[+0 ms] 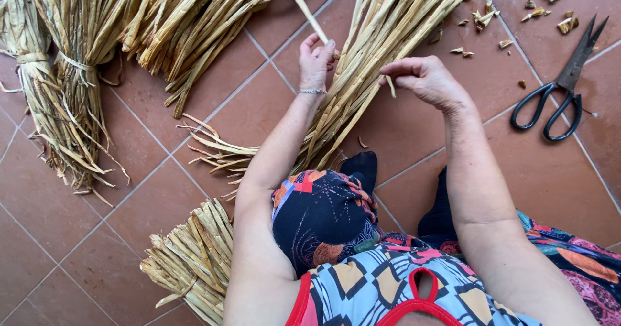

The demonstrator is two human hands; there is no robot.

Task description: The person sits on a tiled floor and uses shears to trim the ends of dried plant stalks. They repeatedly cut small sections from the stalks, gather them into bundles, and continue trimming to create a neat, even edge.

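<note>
1. Head view, hands: the left hand (315, 57) is closed on a single flat strip of dried leaf (309, 17), pinched between thumb and fingers so that the strip's free end rises up and away from the person. The wrist carries a thin bracelet (312, 92).
2. The right hand (424, 77) is curled narrow, its fingertips pinching a short piece of the same dry material (391, 86) that hangs below them. Both hands hover just above the loose bundle of leaves (381, 35), probably so that single strips can be drawn out without lifting the whole sheaf.
3. That bundle lies slanted on the tiled floor (162, 190), running from the person's lap (323, 216) up to the top edge, its thin ends fanned out by the left forearm.
4. Further stock: two tied sheaves (58, 67) lie at the far left, bound with a twisted band; another loose heap (187, 15) lies next to them; a short, thick bunch (194, 255) sits by the left elbow.
5. Black-handled scissors (559, 86) lie on the floor to the right, well apart from the right hand, blades pointing away. Small cut scraps (546, 2) are scattered beyond them.
6. Nothing lies between the hands and the bundle; the scissors are out of the way.
</note>
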